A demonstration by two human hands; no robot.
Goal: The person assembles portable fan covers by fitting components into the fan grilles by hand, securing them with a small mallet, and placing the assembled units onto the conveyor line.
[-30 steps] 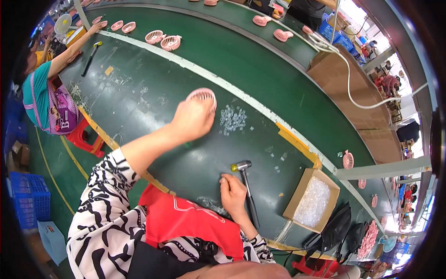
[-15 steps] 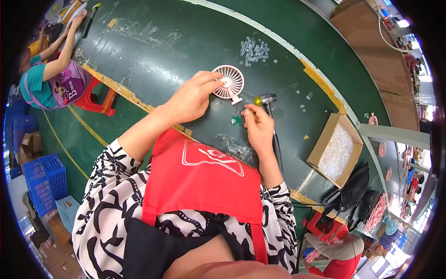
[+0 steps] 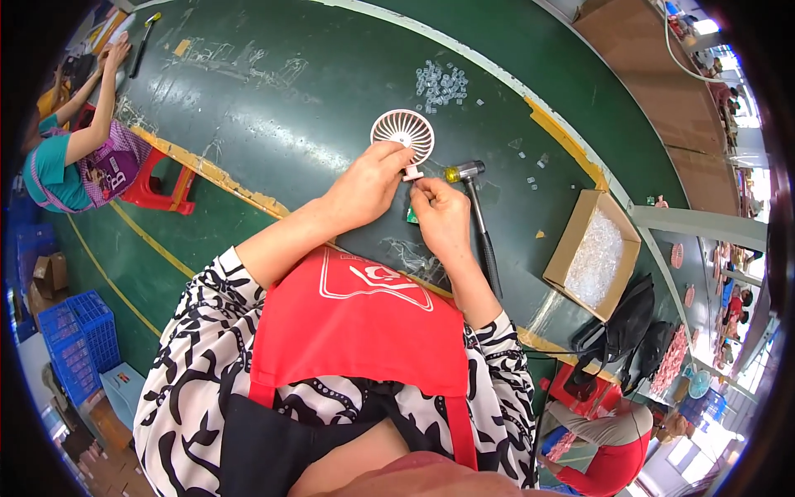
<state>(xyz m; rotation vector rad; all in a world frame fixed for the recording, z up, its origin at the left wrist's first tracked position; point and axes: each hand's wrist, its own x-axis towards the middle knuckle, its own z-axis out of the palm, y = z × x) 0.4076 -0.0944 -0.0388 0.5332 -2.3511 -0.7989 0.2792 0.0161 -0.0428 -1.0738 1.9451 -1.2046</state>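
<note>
Dark green surface (image 3: 315, 116) spreads beneath both hands, a pale strip (image 3: 431, 35) along its far edge. Close before the person, over it, is the pink fan head (image 3: 402, 128), its short neck toward the body. The left hand (image 3: 364, 189) has its grip closed on the near side; the right hand (image 3: 443, 217) has thumb and fingers drawn together at the neck, but what they pinch I cannot tell. Against those fingers, partly hidden, shows a green circuit board (image 3: 411, 215). It could be strained if the hands pull apart unevenly, and slack left fingers could let the fan twist. Beside the right hand lies a hammer (image 3: 479, 211), which a swinging forearm could nudge. Farther out are clear pieces (image 3: 441, 87) in a loose heap and a cardboard box (image 3: 570, 240). Leftward, a co-worker (image 3: 74, 166) sits beyond a red stool (image 3: 166, 186); blue crates (image 3: 79, 331) stand on the floor (image 3: 132, 265).
</note>
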